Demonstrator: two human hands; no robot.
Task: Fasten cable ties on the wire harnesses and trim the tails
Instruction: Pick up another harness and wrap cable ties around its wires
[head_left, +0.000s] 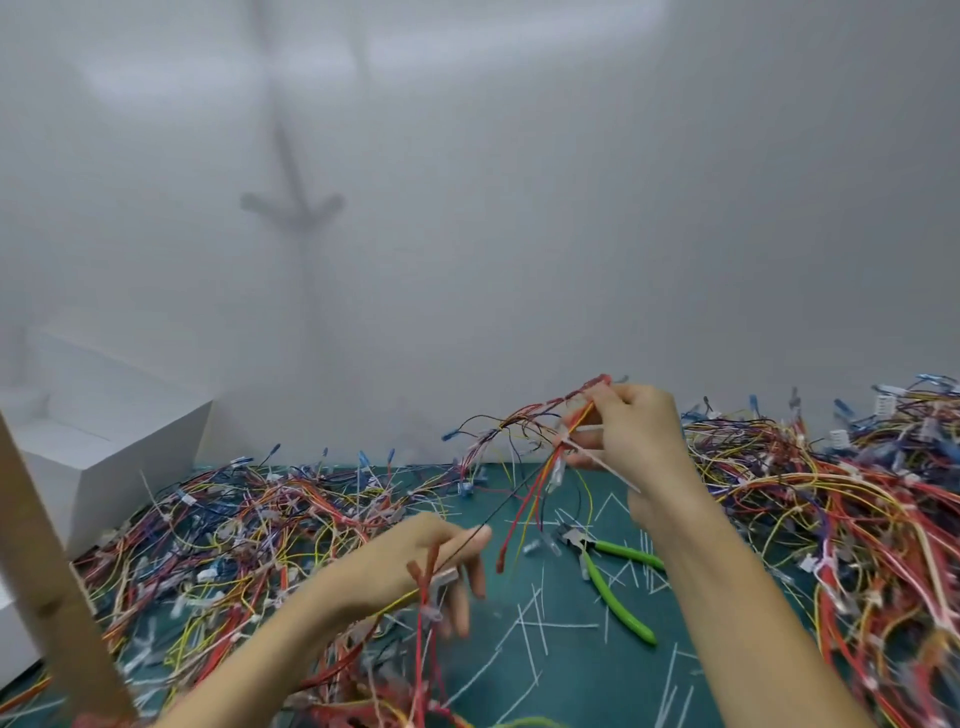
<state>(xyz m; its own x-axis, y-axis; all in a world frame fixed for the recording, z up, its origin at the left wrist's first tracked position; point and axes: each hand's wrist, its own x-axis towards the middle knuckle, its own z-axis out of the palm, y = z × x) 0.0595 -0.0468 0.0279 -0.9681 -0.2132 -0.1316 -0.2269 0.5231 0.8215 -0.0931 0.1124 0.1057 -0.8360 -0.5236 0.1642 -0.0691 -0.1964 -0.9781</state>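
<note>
A wire harness (524, 431) of red, yellow and black wires hangs in the air over the green mat (561, 654). My right hand (631, 434) is raised and pinches the bundle near its top, together with a white cable tie (605, 462) whose tail slants down to the right. My left hand (423, 564) is lower, its fingers curled round the harness's loose lower strands, among them a thin black wire and a red one with a connector. Green-handled cutters (615, 582) lie on the mat between my forearms.
Heaps of tangled harnesses cover the mat at left (234, 530) and right (857, 519). Cut white tie tails (535, 618) are scattered across the mat. A white box (104, 431) stands at the back left, and a wooden post (47, 577) rises at the left edge.
</note>
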